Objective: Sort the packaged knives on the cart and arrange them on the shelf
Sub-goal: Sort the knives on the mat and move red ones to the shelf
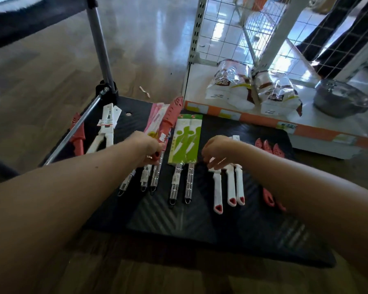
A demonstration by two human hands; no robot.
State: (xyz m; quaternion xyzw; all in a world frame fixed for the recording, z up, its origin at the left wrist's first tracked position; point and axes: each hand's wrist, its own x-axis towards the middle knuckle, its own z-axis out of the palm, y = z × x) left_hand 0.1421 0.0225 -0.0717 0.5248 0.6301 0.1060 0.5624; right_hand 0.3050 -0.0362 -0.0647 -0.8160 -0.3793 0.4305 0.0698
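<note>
Forearms of ours cover part of the black ribbed cart [200, 219]. Our left hand [151, 148] curls its fingers round a red-sheathed knife [169, 120] lying there. Our right hand [218, 150] bends over glossy white-handled knives [229, 187], and we cannot tell its grip.

On the cart [179, 225], a carded pair of knives [186, 139] lies in the middle. Left of it is a stack of packed knives [157, 124], right of it three loose knives [228, 187]. Behind the cart's far right corner stands the shelf [263, 122], with bags [232, 85] and a pot [342, 98] on it.
</note>
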